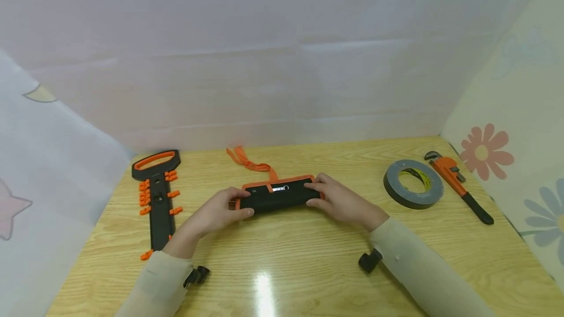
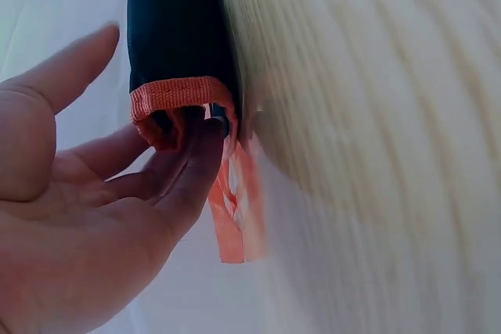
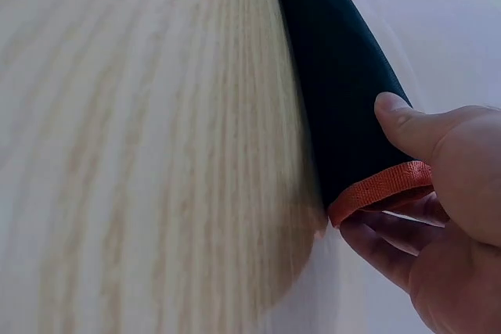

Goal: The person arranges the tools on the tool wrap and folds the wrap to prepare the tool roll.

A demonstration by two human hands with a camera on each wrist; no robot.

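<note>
A black fabric tool roll [image 1: 277,199] with orange trim lies partly rolled up at the middle of the table. A shiny metal tool end [image 1: 280,189] shows in a gap at its upper edge. At the roll's left end, my left hand [image 1: 226,207] has its fingers curled about the edge; in the left wrist view the thumb stands slightly off the fabric. My right hand [image 1: 337,198] grips the other end, thumb on the near face and fingers behind and under the trim [image 3: 380,192]. Orange tie straps [image 1: 253,164] trail from the roll toward the wall.
To the left lies a black rack [image 1: 159,209] with orange clips and a handle. A grey tape roll [image 1: 413,184] lies at the right, beside an orange and black pipe wrench [image 1: 458,187]. Fabric-covered walls [image 1: 282,97] border the table's back and sides.
</note>
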